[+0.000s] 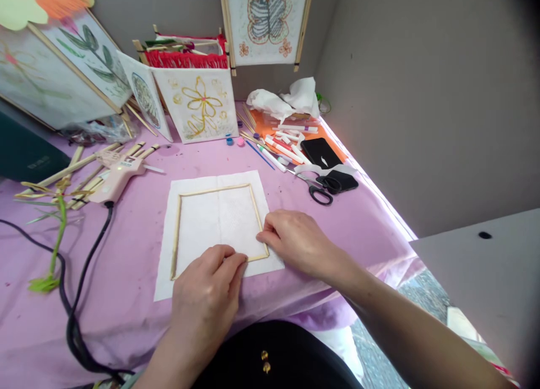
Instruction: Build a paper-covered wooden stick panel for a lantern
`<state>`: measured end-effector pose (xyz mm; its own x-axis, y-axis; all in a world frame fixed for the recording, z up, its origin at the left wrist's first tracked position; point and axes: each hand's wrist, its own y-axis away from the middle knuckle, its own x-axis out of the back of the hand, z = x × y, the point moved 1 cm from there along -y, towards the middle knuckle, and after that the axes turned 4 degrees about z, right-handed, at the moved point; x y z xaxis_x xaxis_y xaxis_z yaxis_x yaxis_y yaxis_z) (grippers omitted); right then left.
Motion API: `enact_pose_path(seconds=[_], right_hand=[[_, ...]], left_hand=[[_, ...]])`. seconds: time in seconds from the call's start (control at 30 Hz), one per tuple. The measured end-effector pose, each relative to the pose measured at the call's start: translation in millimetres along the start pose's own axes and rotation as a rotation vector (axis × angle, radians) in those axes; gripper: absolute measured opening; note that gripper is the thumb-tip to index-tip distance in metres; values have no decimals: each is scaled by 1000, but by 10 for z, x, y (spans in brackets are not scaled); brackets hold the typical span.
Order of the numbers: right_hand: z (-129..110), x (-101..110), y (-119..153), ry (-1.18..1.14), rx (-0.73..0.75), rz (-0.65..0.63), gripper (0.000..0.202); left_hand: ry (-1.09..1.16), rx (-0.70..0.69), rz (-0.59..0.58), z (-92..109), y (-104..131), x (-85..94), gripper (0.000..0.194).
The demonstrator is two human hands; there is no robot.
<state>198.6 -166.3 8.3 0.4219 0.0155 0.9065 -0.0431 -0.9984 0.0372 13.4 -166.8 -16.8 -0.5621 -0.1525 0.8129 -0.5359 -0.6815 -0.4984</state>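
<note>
A square frame of thin wooden sticks [206,191] lies flat on a white paper sheet [164,287] on the purple-covered table. My left hand [211,290] is over the frame's near side, its thumb and index finger pinched together on the near stick. At the lower right corner, my right hand [295,240] pinches the right stick between thumb and fingers. The sheet extends past the frame on all sides, and its near left corner lies flat on the cloth.
A pink glue gun [116,180] with a black cable rests on wooden sticks at left. Black-handled scissors [320,193], markers [280,150] and a black phone [323,152] lie at back right. Decorated panels [206,104] stand behind. A green stem [59,237] lies left.
</note>
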Motion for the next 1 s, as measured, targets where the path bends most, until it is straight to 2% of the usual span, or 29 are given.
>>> enact_pose_path(seconds=[0.4, 0.57, 0.8, 0.9, 1.0], right_hand=[[-44, 15, 11, 55, -14, -8, 21], [-45, -3, 16, 62, -18, -1, 21], [7, 15, 99, -68, -3, 29, 21], [20, -13, 311, -187, 109, 79, 16], [4, -152, 555, -175, 291, 136, 12]], left_hand=[[3, 32, -20, 10, -6, -1, 12], [-21, 33, -72, 28, -37, 21, 14], [-37, 26, -100, 30, -68, 35, 16], [-27, 31, -107, 34, -70, 40, 16], [-24, 36, -98, 41, -72, 43, 17]])
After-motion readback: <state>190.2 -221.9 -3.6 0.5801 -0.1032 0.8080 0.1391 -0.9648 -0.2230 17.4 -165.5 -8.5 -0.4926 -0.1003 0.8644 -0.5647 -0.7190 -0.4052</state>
